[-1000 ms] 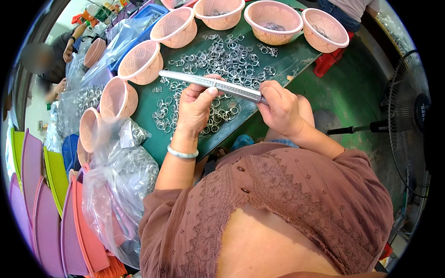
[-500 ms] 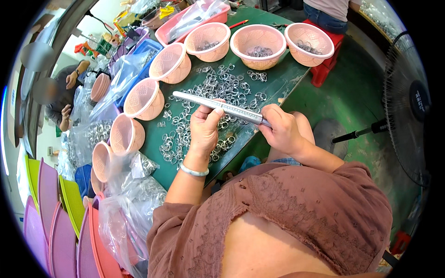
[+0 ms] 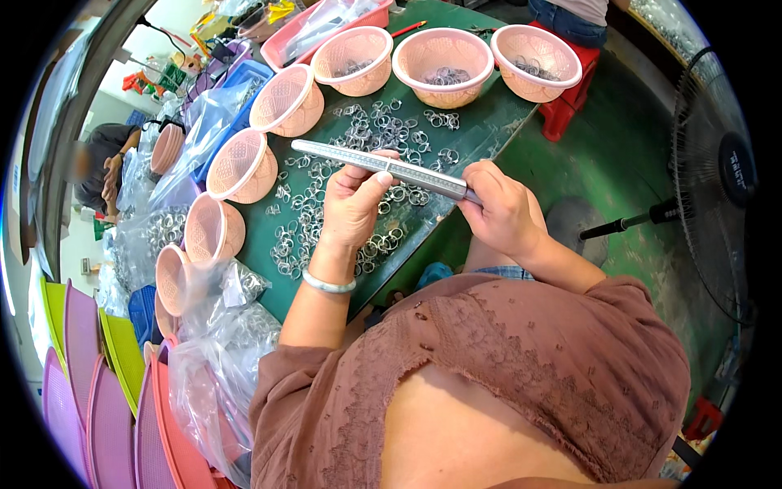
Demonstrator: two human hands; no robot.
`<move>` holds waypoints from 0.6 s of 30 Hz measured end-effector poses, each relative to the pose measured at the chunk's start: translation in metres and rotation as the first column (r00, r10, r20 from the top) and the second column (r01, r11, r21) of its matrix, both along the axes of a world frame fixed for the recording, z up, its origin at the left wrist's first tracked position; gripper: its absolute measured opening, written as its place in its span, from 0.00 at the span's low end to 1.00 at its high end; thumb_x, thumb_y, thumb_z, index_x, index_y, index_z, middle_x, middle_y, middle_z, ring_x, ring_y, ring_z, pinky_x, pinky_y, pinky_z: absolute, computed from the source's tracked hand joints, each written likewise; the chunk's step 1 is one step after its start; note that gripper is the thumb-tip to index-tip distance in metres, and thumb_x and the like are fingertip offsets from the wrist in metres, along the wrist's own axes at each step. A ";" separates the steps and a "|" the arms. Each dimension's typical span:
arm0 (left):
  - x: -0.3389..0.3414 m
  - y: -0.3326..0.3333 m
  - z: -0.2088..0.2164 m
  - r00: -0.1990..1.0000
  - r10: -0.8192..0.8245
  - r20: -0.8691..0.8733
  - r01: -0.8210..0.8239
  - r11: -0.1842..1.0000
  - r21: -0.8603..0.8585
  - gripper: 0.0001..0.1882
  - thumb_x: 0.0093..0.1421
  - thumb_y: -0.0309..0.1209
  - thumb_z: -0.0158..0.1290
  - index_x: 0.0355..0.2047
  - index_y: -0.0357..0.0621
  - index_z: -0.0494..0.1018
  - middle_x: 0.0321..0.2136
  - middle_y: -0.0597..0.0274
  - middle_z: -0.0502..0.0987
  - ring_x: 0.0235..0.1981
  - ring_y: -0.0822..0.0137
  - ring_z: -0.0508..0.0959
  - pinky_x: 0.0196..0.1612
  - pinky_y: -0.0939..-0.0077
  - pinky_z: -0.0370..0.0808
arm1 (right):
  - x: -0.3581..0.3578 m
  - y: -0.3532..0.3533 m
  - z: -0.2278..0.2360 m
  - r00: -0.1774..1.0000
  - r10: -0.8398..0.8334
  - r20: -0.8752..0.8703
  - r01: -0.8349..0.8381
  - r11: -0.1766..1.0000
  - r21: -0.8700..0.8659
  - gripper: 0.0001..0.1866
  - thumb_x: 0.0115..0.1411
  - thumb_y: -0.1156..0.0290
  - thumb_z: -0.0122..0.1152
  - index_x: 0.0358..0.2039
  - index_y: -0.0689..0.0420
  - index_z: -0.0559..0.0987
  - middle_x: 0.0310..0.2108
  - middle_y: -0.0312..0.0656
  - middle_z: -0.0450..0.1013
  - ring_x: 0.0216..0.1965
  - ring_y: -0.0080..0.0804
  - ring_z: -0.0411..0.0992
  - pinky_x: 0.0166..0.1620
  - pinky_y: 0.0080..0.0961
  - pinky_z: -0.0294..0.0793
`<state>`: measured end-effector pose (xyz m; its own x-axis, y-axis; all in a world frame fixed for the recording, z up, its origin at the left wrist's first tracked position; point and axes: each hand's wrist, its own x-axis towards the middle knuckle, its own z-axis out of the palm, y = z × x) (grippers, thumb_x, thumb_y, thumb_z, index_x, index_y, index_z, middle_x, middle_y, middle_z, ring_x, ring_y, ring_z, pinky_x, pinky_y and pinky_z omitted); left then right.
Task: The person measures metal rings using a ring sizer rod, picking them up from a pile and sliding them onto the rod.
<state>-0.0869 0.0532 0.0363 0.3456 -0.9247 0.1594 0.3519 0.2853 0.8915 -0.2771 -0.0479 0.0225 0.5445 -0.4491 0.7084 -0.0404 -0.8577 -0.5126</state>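
My right hand [image 3: 503, 208] is closed round the handle end of a grey metal ring mandrel [image 3: 432, 179], a tapered stick with fine markings. Its narrow tip points left over the table. My left hand [image 3: 356, 200] is closed at the middle of the stick, thumb in front and fingers behind. By the thumb a thin ring [image 3: 390, 165] seems to sit around the mandrel, partly hidden by the fingers. Beneath both hands, many loose silver-coloured rings [image 3: 305, 200] lie spread on the green table [image 3: 481, 138].
Pink baskets curve round the table's far and left edges; one basket [image 3: 444, 65] holds some rings. Clear plastic bags [image 3: 216, 350] and stacked coloured baskets [image 3: 110, 424] are at left. A black fan [image 3: 717, 179] stands right. Someone sits on a red stool [image 3: 562, 106]; another person [image 3: 106, 167] is far left.
The view has shifted a little, so the table and baskets sit higher and further left. My hands keep the same hold on the mandrel. The far-left person's hands have moved.
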 end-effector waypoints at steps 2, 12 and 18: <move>0.001 0.002 0.001 1.000 0.017 0.025 -0.018 1.000 0.011 0.13 0.54 0.21 0.52 0.41 0.31 0.72 0.40 0.55 0.75 0.36 0.69 0.75 0.44 0.74 0.72 | 0.000 0.000 0.001 1.000 0.008 -0.012 -0.008 1.000 0.002 0.14 0.37 0.81 0.62 0.27 0.61 0.70 0.28 0.43 0.68 0.23 0.42 0.69 0.25 0.31 0.69; 0.052 -0.022 0.023 0.865 0.450 -0.220 -0.433 0.893 0.125 0.09 0.59 0.33 0.50 0.34 0.39 0.71 0.26 0.63 0.73 0.25 0.72 0.73 0.30 0.81 0.73 | -0.017 -0.004 -0.004 0.996 0.040 -0.079 -0.021 0.973 0.228 0.11 0.43 0.78 0.64 0.25 0.60 0.69 0.24 0.44 0.66 0.22 0.41 0.68 0.24 0.30 0.66; 0.095 -0.063 0.035 0.944 0.329 -0.005 -0.310 0.897 0.313 0.10 0.58 0.36 0.52 0.30 0.41 0.71 0.25 0.64 0.72 0.23 0.73 0.72 0.24 0.81 0.71 | -0.035 -0.015 -0.027 0.997 0.024 -0.076 0.012 0.893 0.449 0.10 0.44 0.76 0.65 0.23 0.60 0.70 0.20 0.43 0.65 0.21 0.32 0.66 0.24 0.24 0.63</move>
<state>0.0085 -0.0100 0.0714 0.6307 -0.7632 -0.1401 0.3399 0.1094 0.9341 -0.3125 -0.0629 -0.0047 0.5932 -0.7057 0.3875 -0.0914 -0.5373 -0.8384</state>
